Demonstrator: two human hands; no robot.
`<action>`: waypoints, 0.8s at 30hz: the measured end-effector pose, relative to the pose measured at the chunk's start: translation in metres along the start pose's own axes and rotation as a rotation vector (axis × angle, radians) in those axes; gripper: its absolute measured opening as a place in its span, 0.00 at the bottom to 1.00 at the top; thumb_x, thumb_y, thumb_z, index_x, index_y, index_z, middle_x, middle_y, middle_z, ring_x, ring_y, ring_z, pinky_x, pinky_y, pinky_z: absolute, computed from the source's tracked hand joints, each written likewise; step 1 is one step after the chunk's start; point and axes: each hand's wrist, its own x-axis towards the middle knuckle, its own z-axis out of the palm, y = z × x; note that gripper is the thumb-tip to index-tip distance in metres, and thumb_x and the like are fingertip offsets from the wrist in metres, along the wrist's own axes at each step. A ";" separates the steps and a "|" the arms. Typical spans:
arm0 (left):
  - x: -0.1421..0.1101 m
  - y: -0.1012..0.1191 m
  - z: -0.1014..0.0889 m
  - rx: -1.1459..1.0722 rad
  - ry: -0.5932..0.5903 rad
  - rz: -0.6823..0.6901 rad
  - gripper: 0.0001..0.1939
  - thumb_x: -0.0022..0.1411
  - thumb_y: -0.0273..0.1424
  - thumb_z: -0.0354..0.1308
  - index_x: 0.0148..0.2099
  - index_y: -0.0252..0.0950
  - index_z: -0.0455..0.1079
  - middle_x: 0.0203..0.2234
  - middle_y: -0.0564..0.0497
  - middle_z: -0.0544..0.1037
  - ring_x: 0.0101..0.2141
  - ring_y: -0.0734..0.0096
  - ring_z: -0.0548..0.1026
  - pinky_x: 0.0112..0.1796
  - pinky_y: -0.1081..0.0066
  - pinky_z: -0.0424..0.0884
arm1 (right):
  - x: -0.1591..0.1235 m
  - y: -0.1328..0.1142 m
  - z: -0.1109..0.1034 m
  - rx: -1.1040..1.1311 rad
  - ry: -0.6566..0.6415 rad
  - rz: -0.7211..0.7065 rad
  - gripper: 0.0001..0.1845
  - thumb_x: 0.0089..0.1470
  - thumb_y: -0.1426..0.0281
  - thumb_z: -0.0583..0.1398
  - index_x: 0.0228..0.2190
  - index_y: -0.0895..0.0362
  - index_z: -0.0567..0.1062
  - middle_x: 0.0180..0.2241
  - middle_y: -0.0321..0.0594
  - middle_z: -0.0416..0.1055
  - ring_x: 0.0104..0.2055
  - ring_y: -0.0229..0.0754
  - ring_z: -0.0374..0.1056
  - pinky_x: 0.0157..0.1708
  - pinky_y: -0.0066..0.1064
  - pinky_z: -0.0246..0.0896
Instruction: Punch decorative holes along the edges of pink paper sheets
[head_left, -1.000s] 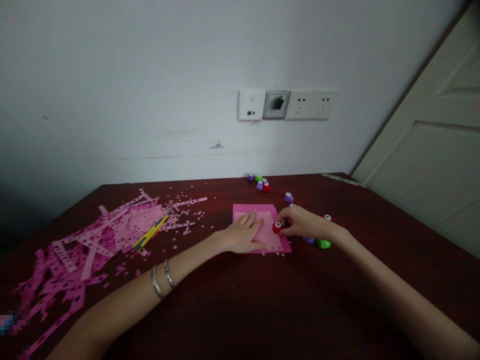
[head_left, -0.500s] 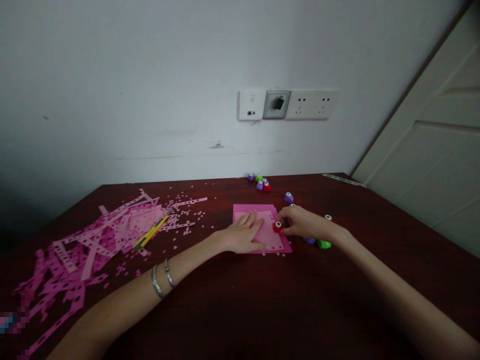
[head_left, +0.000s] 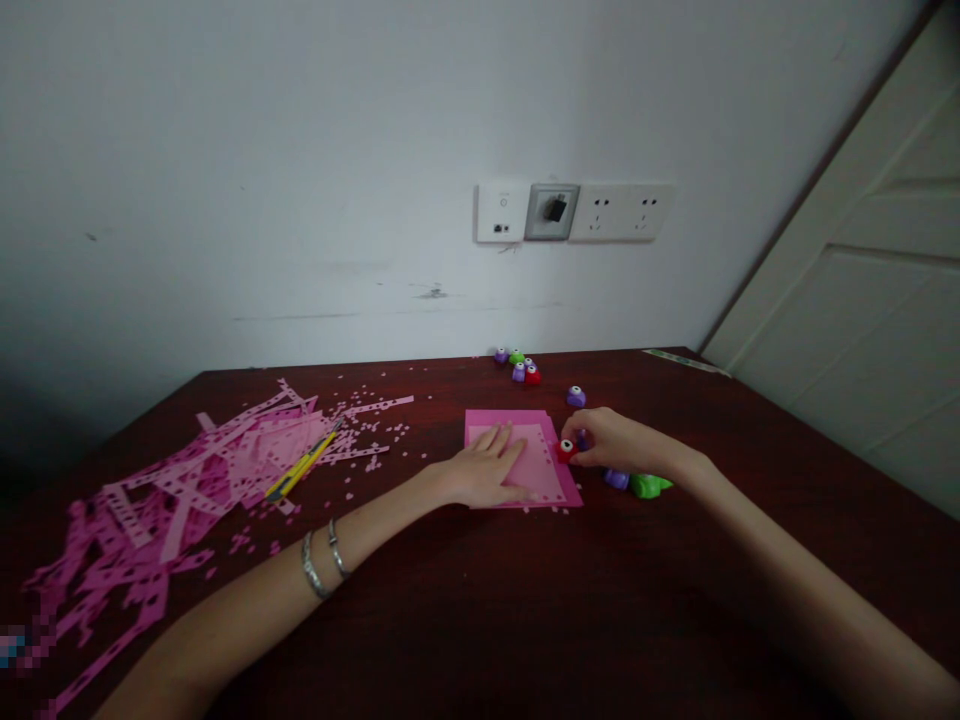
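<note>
My left hand lies flat with fingers spread on a light pink sheet. Small holes run along that sheet's right and lower edges. Beneath it a darker pink sheet shows at the top and right. My right hand pinches a small red craft punch at the right edge of the papers; whether paper sits in its slot I cannot tell. Close by the right hand are a purple punch and a green punch. Another purple one is partly hidden behind the fingers.
Punched pink paper strips and loose confetti cover the left of the table, with a yellow utility knife on them. Several punches stand near the wall, and a purple punch sits apart. A thin strip lies at the back right.
My right hand has moved slightly right with the red punch, from over the light sheet's edge to the darker sheet's edge. My left hand stays in place.
</note>
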 end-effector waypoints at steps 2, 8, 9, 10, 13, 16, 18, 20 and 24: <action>0.000 -0.001 0.000 0.002 0.002 0.001 0.47 0.57 0.58 0.35 0.66 0.30 0.28 0.63 0.40 0.27 0.61 0.51 0.28 0.58 0.54 0.40 | -0.001 0.005 0.000 -0.006 0.005 0.026 0.10 0.44 0.68 0.61 0.32 0.57 0.73 0.33 0.42 0.71 0.33 0.43 0.67 0.33 0.31 0.61; 0.001 -0.001 0.001 -0.008 -0.001 -0.003 0.48 0.56 0.59 0.34 0.65 0.30 0.27 0.62 0.41 0.26 0.61 0.50 0.28 0.58 0.55 0.39 | -0.004 0.014 -0.002 -0.076 0.016 0.126 0.11 0.43 0.67 0.62 0.32 0.55 0.73 0.36 0.43 0.71 0.37 0.47 0.68 0.34 0.34 0.61; 0.001 0.000 0.000 -0.010 -0.002 -0.003 0.48 0.56 0.59 0.34 0.65 0.30 0.27 0.62 0.41 0.26 0.61 0.50 0.28 0.58 0.54 0.39 | -0.005 0.014 -0.003 -0.089 0.018 0.140 0.11 0.42 0.66 0.62 0.32 0.54 0.73 0.36 0.43 0.71 0.37 0.47 0.68 0.33 0.34 0.61; 0.000 0.000 0.000 -0.013 -0.004 -0.002 0.48 0.56 0.59 0.34 0.65 0.30 0.27 0.62 0.42 0.26 0.61 0.50 0.28 0.58 0.54 0.39 | -0.005 0.015 -0.004 -0.100 0.020 0.151 0.11 0.42 0.66 0.62 0.32 0.54 0.73 0.36 0.44 0.71 0.38 0.48 0.68 0.33 0.34 0.60; 0.000 0.000 -0.001 -0.018 -0.010 -0.004 0.48 0.55 0.60 0.34 0.65 0.30 0.27 0.62 0.41 0.25 0.61 0.50 0.27 0.58 0.54 0.39 | -0.006 0.017 -0.006 -0.116 0.017 0.170 0.11 0.43 0.66 0.61 0.32 0.55 0.73 0.36 0.43 0.71 0.37 0.48 0.68 0.33 0.33 0.60; 0.000 0.000 -0.001 -0.017 -0.013 -0.003 0.48 0.56 0.60 0.34 0.65 0.30 0.27 0.62 0.41 0.25 0.60 0.50 0.27 0.58 0.54 0.38 | -0.008 0.018 -0.008 -0.107 0.005 0.210 0.09 0.43 0.67 0.61 0.31 0.55 0.73 0.35 0.44 0.71 0.37 0.47 0.68 0.32 0.31 0.60; 0.000 0.000 0.000 -0.020 -0.012 -0.001 0.49 0.55 0.60 0.34 0.65 0.30 0.27 0.62 0.41 0.25 0.60 0.50 0.27 0.58 0.54 0.38 | -0.008 0.020 -0.008 -0.093 0.008 0.239 0.09 0.43 0.68 0.61 0.31 0.56 0.73 0.35 0.45 0.71 0.38 0.48 0.68 0.31 0.30 0.59; 0.000 0.000 0.000 -0.026 -0.009 -0.003 0.49 0.55 0.61 0.34 0.65 0.30 0.27 0.62 0.41 0.25 0.60 0.50 0.27 0.58 0.54 0.38 | -0.008 0.023 -0.007 -0.084 0.017 0.242 0.10 0.42 0.69 0.61 0.31 0.56 0.73 0.35 0.45 0.71 0.39 0.48 0.68 0.32 0.30 0.59; 0.000 0.001 0.000 -0.032 -0.006 -0.008 0.50 0.54 0.61 0.33 0.65 0.30 0.28 0.62 0.40 0.26 0.60 0.51 0.27 0.58 0.54 0.37 | -0.007 0.027 -0.006 -0.078 0.078 0.139 0.12 0.41 0.70 0.61 0.33 0.56 0.74 0.37 0.44 0.71 0.39 0.47 0.68 0.34 0.30 0.59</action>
